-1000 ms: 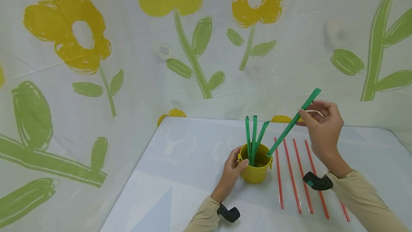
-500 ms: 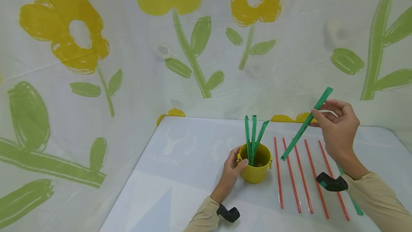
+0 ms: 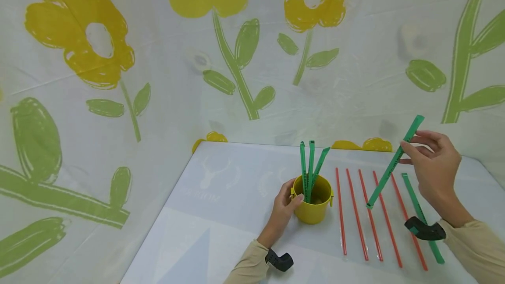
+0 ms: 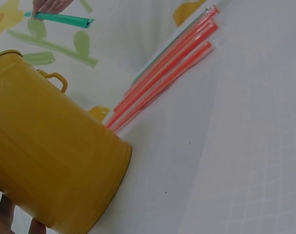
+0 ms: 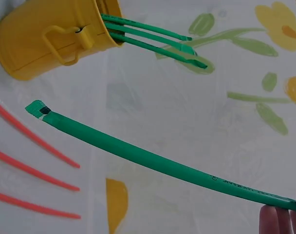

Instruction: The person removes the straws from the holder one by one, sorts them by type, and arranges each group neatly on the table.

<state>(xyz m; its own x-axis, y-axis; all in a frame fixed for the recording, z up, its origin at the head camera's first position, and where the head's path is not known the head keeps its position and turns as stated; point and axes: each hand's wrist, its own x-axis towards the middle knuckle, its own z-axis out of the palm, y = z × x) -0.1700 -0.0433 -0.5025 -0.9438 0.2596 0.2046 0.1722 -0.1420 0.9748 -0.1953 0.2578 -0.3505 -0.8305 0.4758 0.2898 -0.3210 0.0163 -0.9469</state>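
My left hand point(image 3: 285, 207) grips the near left side of a yellow metal bucket point(image 3: 313, 214), its thumb over the rim. Three green paper-wrapped straws point(image 3: 311, 165) stand in the bucket, leaning a little apart. Off to the right, my right hand point(image 3: 435, 165) pinches another green wrapped straw point(image 5: 138, 155) near its upper end. That straw slants down to the left above the table, over the red straws point(image 3: 355, 214). Those lie side by side in clear wrappers, right of the bucket. One more green wrapped straw point(image 3: 412, 194) lies beyond them, partly hidden by the right wrist's camera.
The white table point(image 3: 221, 240) has faint printed patterns. A flower-printed curtain point(image 3: 165, 78) hangs behind the table and along its left side. A black camera sits on each wrist.
My right hand has moved right and slightly down with its green straw, away from the bucket and across the red straws. The left hand has stayed on the bucket.
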